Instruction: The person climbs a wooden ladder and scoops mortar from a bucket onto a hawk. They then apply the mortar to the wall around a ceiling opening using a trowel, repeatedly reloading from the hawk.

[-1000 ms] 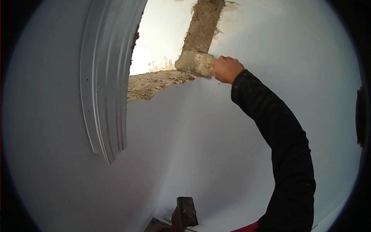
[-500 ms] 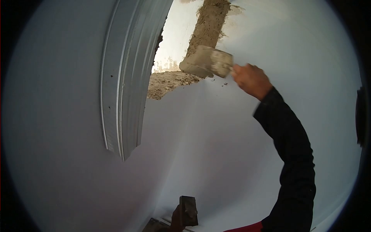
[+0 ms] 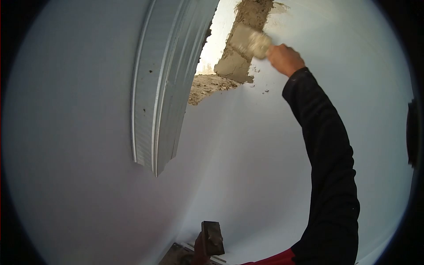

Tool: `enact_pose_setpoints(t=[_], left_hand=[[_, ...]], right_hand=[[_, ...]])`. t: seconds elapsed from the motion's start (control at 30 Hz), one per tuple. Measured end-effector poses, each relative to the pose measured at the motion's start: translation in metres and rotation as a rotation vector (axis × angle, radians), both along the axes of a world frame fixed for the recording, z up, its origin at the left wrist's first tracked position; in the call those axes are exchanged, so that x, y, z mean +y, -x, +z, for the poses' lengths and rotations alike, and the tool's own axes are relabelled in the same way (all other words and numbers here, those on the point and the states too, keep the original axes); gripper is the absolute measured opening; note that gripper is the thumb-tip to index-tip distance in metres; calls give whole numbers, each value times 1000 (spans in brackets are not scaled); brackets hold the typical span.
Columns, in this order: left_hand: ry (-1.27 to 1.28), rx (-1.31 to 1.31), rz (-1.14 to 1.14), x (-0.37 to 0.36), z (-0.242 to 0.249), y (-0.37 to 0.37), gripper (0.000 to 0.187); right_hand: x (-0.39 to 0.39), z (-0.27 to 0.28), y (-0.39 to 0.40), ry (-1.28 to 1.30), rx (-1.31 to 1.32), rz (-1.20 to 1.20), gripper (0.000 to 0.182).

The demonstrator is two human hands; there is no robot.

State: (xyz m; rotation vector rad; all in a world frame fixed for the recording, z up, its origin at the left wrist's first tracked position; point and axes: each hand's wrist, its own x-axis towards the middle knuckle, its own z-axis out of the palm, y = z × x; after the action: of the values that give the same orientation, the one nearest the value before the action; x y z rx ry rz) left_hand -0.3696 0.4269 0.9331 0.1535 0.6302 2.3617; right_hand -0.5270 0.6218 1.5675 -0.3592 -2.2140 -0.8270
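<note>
While the right hand (image 3: 286, 60) is gripping a broad trowel (image 3: 252, 42) at its near end, the blade is overlapping the mortar strip (image 3: 255, 12) high on the wall (image 3: 282, 128), just above a smoother patch (image 3: 232, 65); blur is hiding whether it is touching. Far below, the left hand (image 3: 200, 250) is grasping a dark board (image 3: 211, 227) by its edge. Crumbs (image 3: 266, 91) are dotting the wall beside the patch, and a ridged metal frame (image 3: 164, 88) is standing left of the strip.

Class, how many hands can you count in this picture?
2: the right hand near the top, gripping a wide blade; the left hand at the bottom, holding a dark board.
</note>
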Motion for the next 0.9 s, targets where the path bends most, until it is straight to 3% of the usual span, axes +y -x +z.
enact_pose_setpoints(t=[0.13, 0.2, 0.33, 0.43, 0.5, 0.53, 0.6, 0.7, 0.77, 0.83, 0.87, 0.9], left_hand=[[167, 314, 30, 5, 13, 9, 34], [-135, 116, -81, -5, 31, 7, 33], [-192, -26, -137, 2, 29, 11, 34], [-35, -212, -101, 15, -4, 11, 30], [-91, 98, -119, 11, -15, 10, 34], [-77, 96, -124, 2, 2, 8, 34], [126, 417, 33, -15, 42, 7, 33], [379, 570, 56, -27, 67, 2, 33], [177, 431, 7, -34, 95, 3, 37], [448, 892, 220, -32, 96, 7, 39], [-100, 276, -50, -28, 102, 11, 40], [-103, 301, -79, -29, 115, 18, 41]], right_hand=[[-14, -13, -18, -2, -4, 39, 26], [-16, -37, -17, -15, -93, 48, 25], [-8, -58, -4, -19, -139, 51, 24], [2, -60, -2, -10, -150, 18, 23], [9, -44, -8, 35, -80, -7, 24], [11, -35, -15, 53, -44, -12, 25], [19, -13, -36, 72, 39, -15, 26], [40, 11, -79, -22, 105, -101, 29], [36, 14, -126, -29, 145, -52, 31], [54, 7, -168, 82, 107, 170, 32], [23, -13, -191, 355, 99, 210, 31], [-6, -39, -216, 629, 89, 234, 30]])
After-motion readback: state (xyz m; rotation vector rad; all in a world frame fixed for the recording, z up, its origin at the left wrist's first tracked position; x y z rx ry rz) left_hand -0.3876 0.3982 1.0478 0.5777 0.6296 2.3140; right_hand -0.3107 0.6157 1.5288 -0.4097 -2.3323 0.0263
